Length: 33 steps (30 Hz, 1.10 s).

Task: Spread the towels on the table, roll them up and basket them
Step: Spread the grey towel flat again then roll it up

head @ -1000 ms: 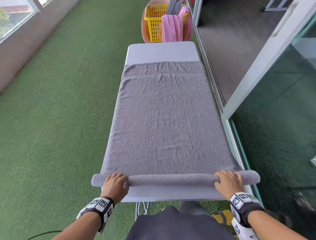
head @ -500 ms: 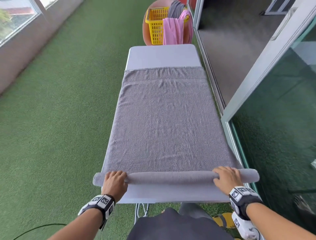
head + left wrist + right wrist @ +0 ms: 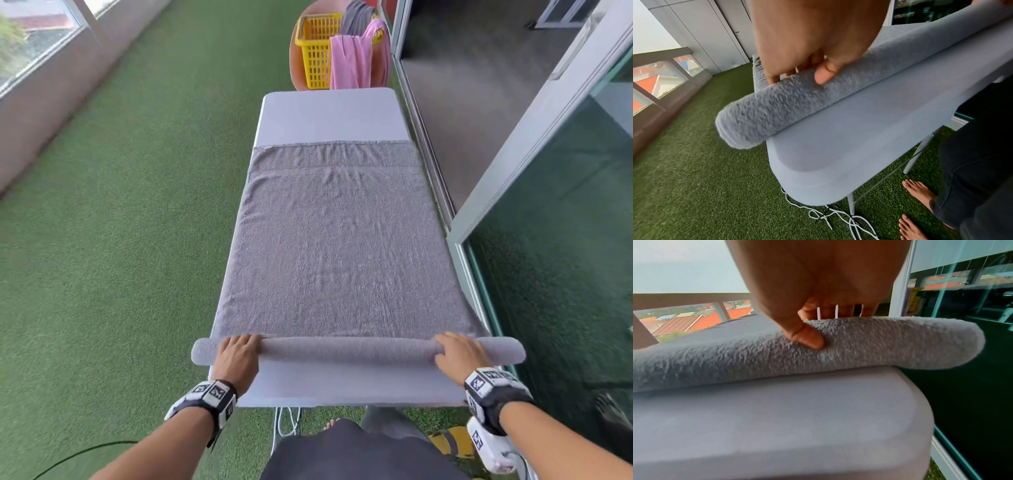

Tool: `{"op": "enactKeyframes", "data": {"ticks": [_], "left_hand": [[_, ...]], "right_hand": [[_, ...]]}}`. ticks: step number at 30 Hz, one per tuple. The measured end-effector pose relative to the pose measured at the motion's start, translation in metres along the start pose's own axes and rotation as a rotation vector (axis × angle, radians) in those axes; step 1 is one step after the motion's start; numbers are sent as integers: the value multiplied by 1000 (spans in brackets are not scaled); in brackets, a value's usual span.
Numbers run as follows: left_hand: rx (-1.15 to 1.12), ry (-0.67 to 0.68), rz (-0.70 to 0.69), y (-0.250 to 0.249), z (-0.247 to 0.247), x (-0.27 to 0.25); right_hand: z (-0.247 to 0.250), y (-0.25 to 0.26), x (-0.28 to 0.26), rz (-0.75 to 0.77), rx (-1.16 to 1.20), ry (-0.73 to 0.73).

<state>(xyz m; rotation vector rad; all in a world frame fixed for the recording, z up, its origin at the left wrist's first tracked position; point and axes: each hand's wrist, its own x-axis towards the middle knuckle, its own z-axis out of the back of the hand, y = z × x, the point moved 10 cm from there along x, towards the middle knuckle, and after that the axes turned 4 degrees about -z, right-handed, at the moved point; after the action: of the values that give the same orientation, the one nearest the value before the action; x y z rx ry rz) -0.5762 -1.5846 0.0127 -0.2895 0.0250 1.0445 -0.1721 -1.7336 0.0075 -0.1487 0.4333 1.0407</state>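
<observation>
A grey towel (image 3: pixel 335 246) lies spread lengthwise on the pale grey table (image 3: pixel 329 116). Its near end is wound into a tight roll (image 3: pixel 346 351) that overhangs both long sides of the table. My left hand (image 3: pixel 238 356) grips the roll near its left end, fingers over the top and thumb on the near side (image 3: pixel 797 71). My right hand (image 3: pixel 460 354) grips it the same way near the right end (image 3: pixel 827 311). In the wrist views the roll (image 3: pixel 777 105) (image 3: pixel 879 345) rests on the bare tabletop (image 3: pixel 859 138) (image 3: pixel 777 418).
A yellow basket (image 3: pixel 317 51) stands beyond the table's far end with a pink towel (image 3: pixel 349 61) and a grey one (image 3: pixel 356 17) draped over its rim. A glass sliding door (image 3: pixel 548 240) runs close along the right. White cables (image 3: pixel 838 217) lie on the green turf under the table.
Both hands have rolled the towel a little farther away from me, so the roll is thicker and more bare table shows in front of it.
</observation>
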Motion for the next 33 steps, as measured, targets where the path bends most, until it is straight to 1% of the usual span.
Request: {"op": "enactKeyframes", "data": {"ticks": [2, 3, 5, 6, 7, 8, 10, 11, 14, 15, 17, 19, 20, 21, 23, 24, 28, 29, 30, 31, 32, 33], "left_hand": [[-45, -2, 57, 7, -2, 4], [-67, 34, 75, 6, -7, 3], [-46, 148, 55, 4, -23, -3], [-14, 178, 32, 3, -28, -8], [5, 181, 5, 1, -29, -12], [1, 156, -9, 1, -27, -14], [7, 61, -25, 0, -15, -13], [16, 27, -29, -2, -7, -10], [14, -16, -44, -5, 2, 1], [19, -17, -20, -2, 1, 5], [3, 23, 30, 0, -6, 4], [-20, 49, -20, -8, -12, -2], [-12, 76, -55, -14, -15, -7], [-7, 102, -60, -16, -16, -11], [18, 107, -30, -15, -13, -16], [20, 112, -40, -17, -11, -16], [9, 53, -10, -9, -1, -1], [2, 61, -2, -8, -4, 2], [-2, 36, 12, -8, -4, 6], [-17, 52, 27, -8, -7, 8], [-36, 96, 34, -10, -12, 8], [-42, 136, 19, -13, -18, 8]], "right_hand": [[17, -2, 6, -7, 76, -128], [18, -4, 6, -2, 101, -151], [-1, -5, 3, 9, 87, -51], [-12, -6, -1, 8, 38, 0], [-19, -6, -7, 11, -16, 16], [-21, -6, -12, 16, -60, 11], [-19, -6, -17, 12, -97, 9], [-15, -6, -15, 1, -101, 22], [-5, -6, -1, -38, -132, 98], [-1, -6, 4, -45, -108, 90], [7, -6, 8, -51, -37, 19], [3, -6, 2, -38, 15, 1], [-6, -6, -3, -33, 7, 17], [-13, -6, -11, -29, -27, 28], [-21, -7, -24, -36, -101, 25], [-22, -8, -26, -50, -112, 29], [-11, -9, -11, -57, -80, 30], [-5, -10, -6, -60, -50, -4], [2, -11, -3, -66, -14, -69], [7, -15, -1, -77, 16, -135], [9, -20, -1, -89, 40, -162], [3, -24, -2, -101, 52, -136]]}}
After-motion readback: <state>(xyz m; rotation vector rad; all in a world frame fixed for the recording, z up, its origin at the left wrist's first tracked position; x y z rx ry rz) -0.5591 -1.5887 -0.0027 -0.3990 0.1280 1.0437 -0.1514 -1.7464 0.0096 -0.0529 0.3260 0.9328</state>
